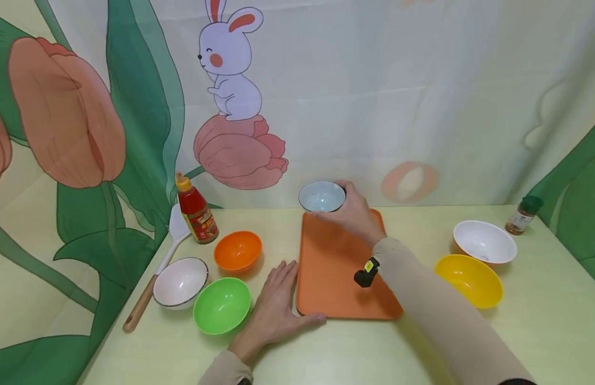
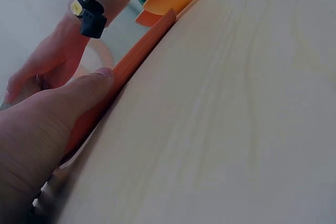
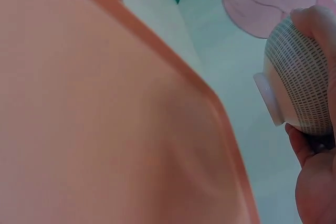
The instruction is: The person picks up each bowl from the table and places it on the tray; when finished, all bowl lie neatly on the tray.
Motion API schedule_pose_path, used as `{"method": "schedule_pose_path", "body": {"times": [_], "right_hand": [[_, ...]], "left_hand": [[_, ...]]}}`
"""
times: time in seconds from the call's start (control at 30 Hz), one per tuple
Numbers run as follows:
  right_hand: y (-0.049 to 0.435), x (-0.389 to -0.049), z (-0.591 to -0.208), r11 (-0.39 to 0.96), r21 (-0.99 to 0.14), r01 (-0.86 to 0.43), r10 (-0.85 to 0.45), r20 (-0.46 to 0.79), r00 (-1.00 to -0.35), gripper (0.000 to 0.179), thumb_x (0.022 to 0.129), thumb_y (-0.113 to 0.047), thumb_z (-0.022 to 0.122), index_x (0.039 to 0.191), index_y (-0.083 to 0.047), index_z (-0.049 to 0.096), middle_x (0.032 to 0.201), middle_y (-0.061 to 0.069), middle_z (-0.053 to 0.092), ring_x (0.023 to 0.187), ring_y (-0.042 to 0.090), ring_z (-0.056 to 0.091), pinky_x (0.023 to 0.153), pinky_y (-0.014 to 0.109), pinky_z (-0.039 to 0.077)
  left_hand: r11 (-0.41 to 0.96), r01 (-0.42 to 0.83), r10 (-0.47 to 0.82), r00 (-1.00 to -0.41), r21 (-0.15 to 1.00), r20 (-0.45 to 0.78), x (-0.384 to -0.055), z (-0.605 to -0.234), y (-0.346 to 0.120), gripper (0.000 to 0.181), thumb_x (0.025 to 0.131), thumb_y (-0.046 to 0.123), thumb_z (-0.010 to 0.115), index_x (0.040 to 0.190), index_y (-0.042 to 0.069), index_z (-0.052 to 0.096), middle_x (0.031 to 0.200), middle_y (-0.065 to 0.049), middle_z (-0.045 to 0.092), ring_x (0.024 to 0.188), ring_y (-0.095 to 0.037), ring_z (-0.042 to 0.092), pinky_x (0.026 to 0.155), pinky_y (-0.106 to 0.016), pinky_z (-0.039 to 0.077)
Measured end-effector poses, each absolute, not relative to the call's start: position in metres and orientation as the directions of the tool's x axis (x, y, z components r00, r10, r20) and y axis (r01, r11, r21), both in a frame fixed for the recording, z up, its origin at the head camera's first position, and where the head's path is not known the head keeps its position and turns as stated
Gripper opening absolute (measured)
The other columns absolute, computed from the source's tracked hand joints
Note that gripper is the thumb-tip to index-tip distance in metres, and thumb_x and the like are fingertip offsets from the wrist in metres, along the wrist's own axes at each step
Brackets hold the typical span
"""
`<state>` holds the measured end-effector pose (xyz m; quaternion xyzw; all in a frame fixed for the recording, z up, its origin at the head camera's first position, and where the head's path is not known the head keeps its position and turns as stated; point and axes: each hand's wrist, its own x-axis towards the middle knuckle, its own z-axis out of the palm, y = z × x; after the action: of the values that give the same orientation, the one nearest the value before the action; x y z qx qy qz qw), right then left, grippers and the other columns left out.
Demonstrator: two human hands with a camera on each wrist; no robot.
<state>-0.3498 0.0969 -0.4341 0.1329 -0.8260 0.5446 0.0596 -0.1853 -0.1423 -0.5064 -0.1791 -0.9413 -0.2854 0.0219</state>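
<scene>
Two hands show in the head view, over a pale yellow table (image 1: 355, 353). The right hand (image 1: 352, 211) holds a small blue bowl (image 1: 322, 197), with its thumb on the near side and its fingers bent round the right side. That bowl is at the far end of an orange tray (image 1: 340, 267). The left hand (image 1: 277, 313) lies at the near left corner of the tray, with its fingers straight along the left side and its thumb stuck out wide along the near side. To the left are a green bowl (image 1: 222, 306), an orange bowl (image 1: 238, 251), a pink-white bowl (image 1: 180, 282), a red sauce bottle (image 1: 197, 215) and a spatula (image 1: 157, 272). To the right, a yellow bowl (image 1: 470, 280) sits just in front of a white bowl (image 1: 485, 241), near a little spice jar (image 1: 523, 215)

In the left wrist view, the left thumb rests on the tray's rim. I cannot tell how the other left fingers lie there. The right hand is behind

In the right wrist view, the blue bowl is held up, apart from the tray's rim. Rows of small dark marks go round its outside, and its white foot shows
</scene>
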Motion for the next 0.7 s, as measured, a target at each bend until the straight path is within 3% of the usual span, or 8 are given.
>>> {"method": "schedule_pose_path", "body": {"times": [0.7], "right_hand": [[0.07,-0.369,-0.466,0.512,-0.835,-0.201,-0.158,0.138,-0.978,0.114,0.081,-0.046,0.101,0.164,-0.003,0.036,0.159,0.019,0.045,0.137,0.039,0.053,0.116,0.058,0.056]], "left_hand": [[0.771,0.348,0.337,-0.934,0.534,0.121,-0.183,-0.505,-0.146,0.133,0.081,0.086,0.077,0.176,0.006,0.03,0.182,-0.012,0.031,0.172,-0.033,0.018,0.142,-0.053,0.014]]}}
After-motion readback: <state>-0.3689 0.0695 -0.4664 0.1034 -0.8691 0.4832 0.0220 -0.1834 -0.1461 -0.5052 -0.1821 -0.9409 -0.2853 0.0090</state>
